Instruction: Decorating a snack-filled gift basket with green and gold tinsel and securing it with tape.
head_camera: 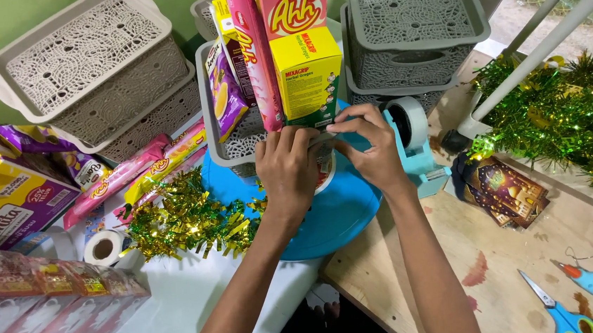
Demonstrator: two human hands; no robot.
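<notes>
The surface [516, 269], bare wood at five o'clock and white-covered at seven, carried everything. On a round blue tray [336, 216] at centre stood a grey lattice basket [238, 146] packed with upright snack boxes, a yellow box [307, 74] foremost. Empty grey baskets [91, 70] lay at ten and one o'clock. Green-gold tinsel [188, 221] lay at eight o'clock of the tray, more [575, 116] at three. The left hand [286, 167] pressed flat on the basket's front rim, its grip around nothing. The right hand [372, 146] pinched something at the yellow box's foot; what, I could not tell. A teal tape dispenser [414, 143] sat just beside it.
</notes>
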